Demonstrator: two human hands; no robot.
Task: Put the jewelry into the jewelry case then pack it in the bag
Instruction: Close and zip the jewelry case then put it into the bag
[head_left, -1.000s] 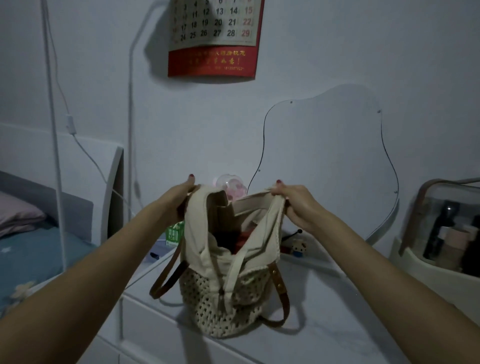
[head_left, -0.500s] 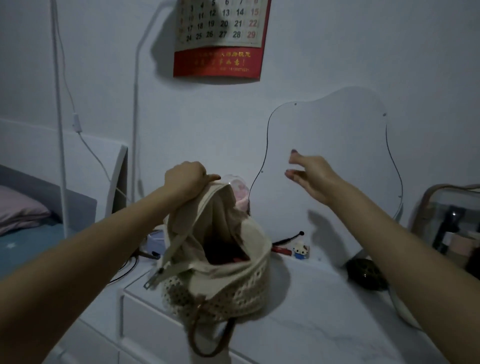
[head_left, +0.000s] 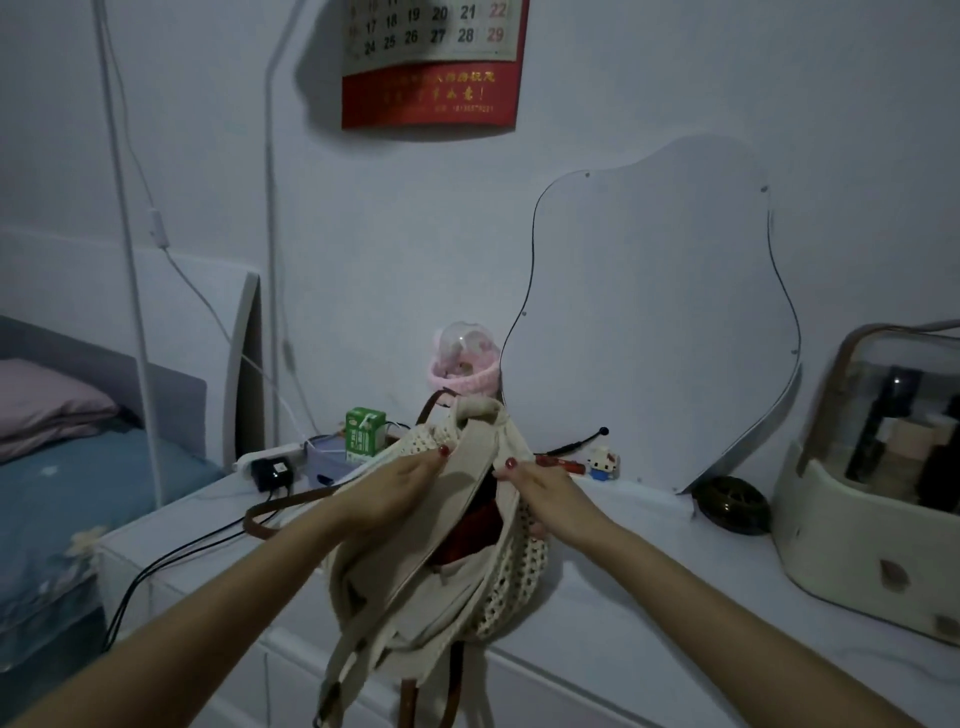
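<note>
A cream crochet bag (head_left: 514, 577) with a canvas lining and brown leather straps sits tilted on the white dresser top (head_left: 649, 597). My left hand (head_left: 395, 483) grips the left side of the bag's mouth. My right hand (head_left: 535, 486) grips the right side. Between them the mouth gapes a little, and something dark red (head_left: 470, 535) shows inside. I cannot tell whether that is the jewelry case. No loose jewelry is in view.
A wavy mirror (head_left: 660, 322) leans on the wall behind. To the right are a dark round dish (head_left: 730, 504) and a cream cosmetics organizer (head_left: 872, 483). At the left stand a green carton (head_left: 363, 434), a charger (head_left: 272, 470) with cables, and a bed (head_left: 62, 483).
My right hand came down from in front of the mirror and took hold of the bag's mouth again. The bag dropped lower and tipped, straps swinging out to the left.
</note>
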